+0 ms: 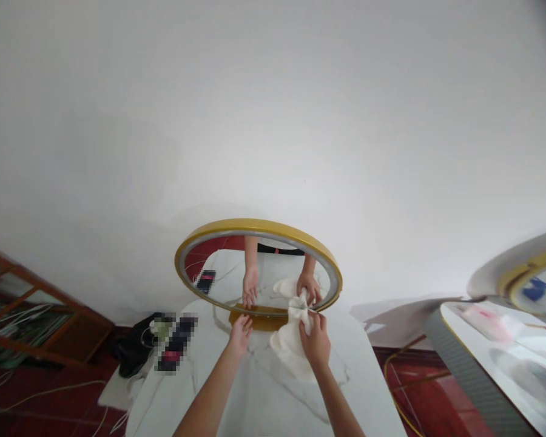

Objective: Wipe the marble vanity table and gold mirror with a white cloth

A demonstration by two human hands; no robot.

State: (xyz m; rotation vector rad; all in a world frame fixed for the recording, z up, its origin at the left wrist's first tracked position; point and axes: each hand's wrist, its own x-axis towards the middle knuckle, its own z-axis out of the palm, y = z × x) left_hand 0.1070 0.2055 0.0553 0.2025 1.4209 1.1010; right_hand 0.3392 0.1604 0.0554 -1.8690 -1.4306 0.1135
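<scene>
A round mirror (273, 273) with a gold frame stands on a gold base (261, 320) on the white marbled table (255, 400). Bunched in my right hand (316, 341) is a white cloth (289, 346), its top held against the mirror's lower right rim and the rest draped on the tabletop. Close by the left end of the base, my left hand (241, 334) has its fingers loosely stretched and holds nothing; whether it touches the base I cannot tell. Both hands and the cloth are reflected in the glass.
A blurred-out dark object (177, 343) lies at the table's left edge. Behind it is a black bag (136, 346), with loose cables on the red floor. A wooden cabinet (36, 315) stands at left. On the right is another white table (505, 358) with a second gold-framed mirror (541, 282).
</scene>
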